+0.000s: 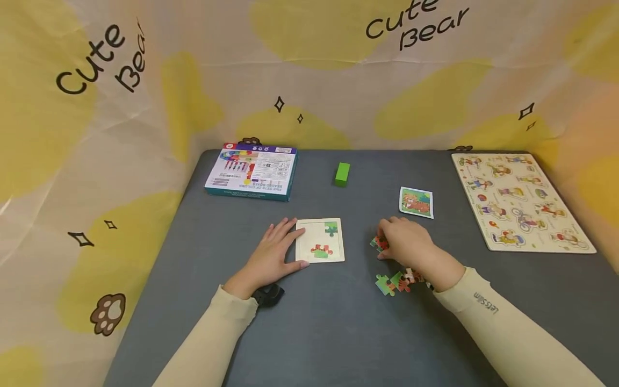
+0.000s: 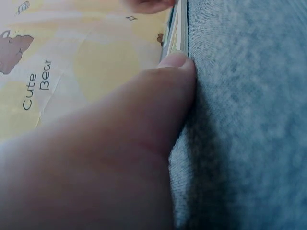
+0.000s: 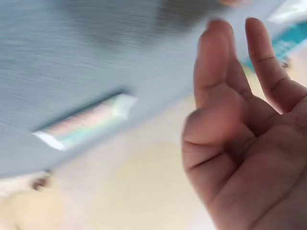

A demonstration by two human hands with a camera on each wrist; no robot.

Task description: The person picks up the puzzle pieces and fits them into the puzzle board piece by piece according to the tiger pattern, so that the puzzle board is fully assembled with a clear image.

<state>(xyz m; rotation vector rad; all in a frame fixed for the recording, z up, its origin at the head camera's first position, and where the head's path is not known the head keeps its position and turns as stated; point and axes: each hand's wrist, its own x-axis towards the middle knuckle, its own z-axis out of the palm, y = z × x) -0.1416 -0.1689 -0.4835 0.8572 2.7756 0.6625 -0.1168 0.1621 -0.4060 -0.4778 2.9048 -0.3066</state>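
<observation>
In the head view, my left hand [image 1: 271, 252] rests at the left side of a square puzzle board [image 1: 309, 231]. Its fingers lie along the board's edge, and the thumb touches the near-left corner. Inside the frame lie a green corner piece [image 1: 331, 228] and a red-and-green piece [image 1: 321, 251]. To the board's right, my right hand [image 1: 406, 242] pinches a red-and-green jigsaw piece [image 1: 379, 243], partly hidden by the fingers. Under the right wrist lie several loose jigsaw pieces [image 1: 387, 284]. The right wrist view shows the right hand [image 3: 240, 110] with thumb and index together; no piece shows there.
A small tiger picture card [image 1: 416, 202] lies beyond the right hand. A large wooden picture board [image 1: 524, 201] is at the far right. Toward the back stand a green block [image 1: 342, 174] and a flat toy box [image 1: 252, 172]. A printed curtain [image 1: 309, 75] borders the table.
</observation>
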